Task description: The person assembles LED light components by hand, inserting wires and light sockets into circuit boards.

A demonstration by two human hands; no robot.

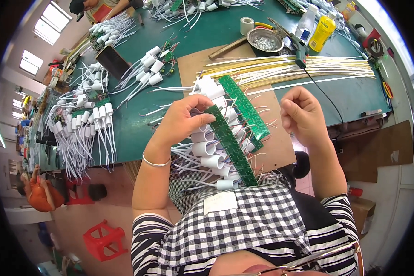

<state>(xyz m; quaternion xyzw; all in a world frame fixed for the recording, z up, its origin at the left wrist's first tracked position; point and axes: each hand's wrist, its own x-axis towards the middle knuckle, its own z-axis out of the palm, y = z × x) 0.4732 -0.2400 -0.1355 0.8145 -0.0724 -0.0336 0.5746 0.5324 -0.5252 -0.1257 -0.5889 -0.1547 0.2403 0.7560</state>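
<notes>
My left hand [185, 120] pinches the upper end of a long dark-green circuit board strip [232, 146] between thumb and fingers. The strip slants down toward my checked apron. White plastic cylinders [212, 149] with white wires lie in a row along its left side. A second, brighter green circuit board strip [244, 106] rests just beyond, with thin red and white wire ends sticking out on its right. Apart from the boards, my right hand [303, 112] is raised to their right with its fingers curled together; whether anything small is between them is hidden.
A brown board [280, 154] lies under the work on the green table [170, 69]. Beyond are long white and yellow strips [299, 69], a metal bowl [265, 40], a corded green-handled tool [301, 57] and a yellow bottle [322, 32]. More wired cylinders [92, 117] are heaped at left.
</notes>
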